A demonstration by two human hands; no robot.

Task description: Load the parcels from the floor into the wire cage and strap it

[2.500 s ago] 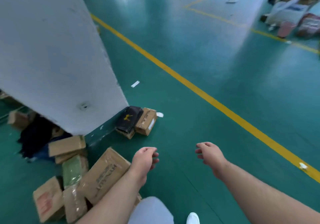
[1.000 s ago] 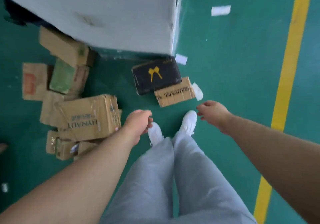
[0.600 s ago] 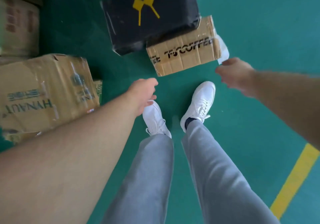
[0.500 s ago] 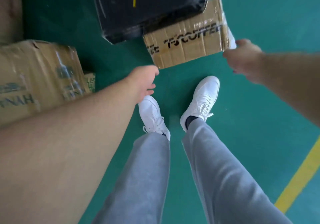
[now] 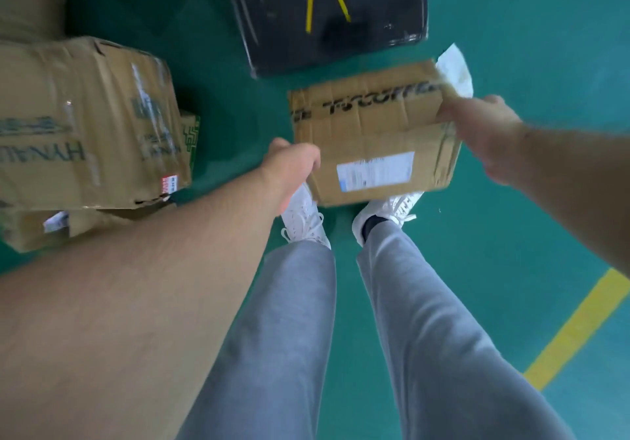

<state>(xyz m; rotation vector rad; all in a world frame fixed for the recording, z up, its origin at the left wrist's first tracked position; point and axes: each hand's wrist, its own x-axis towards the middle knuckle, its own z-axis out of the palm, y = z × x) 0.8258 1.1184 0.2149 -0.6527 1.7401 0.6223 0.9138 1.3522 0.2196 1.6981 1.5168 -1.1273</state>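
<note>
I have both hands clamped on the brown cardboard parcel (image 5: 371, 132) printed with dark lettering: my left hand (image 5: 289, 167) grips its near left corner, my right hand (image 5: 484, 132) its right end. The parcel sits in front of my white shoes (image 5: 303, 218) over the green floor (image 5: 511, 30). A black parcel (image 5: 324, 13) lies just beyond, and a larger taped carton (image 5: 85, 122) sits to my left.

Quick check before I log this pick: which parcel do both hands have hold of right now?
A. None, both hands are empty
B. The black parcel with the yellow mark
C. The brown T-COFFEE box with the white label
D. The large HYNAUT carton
C: the left hand grips the T-COFFEE box at its near left corner and the right hand grips its right end.
</note>
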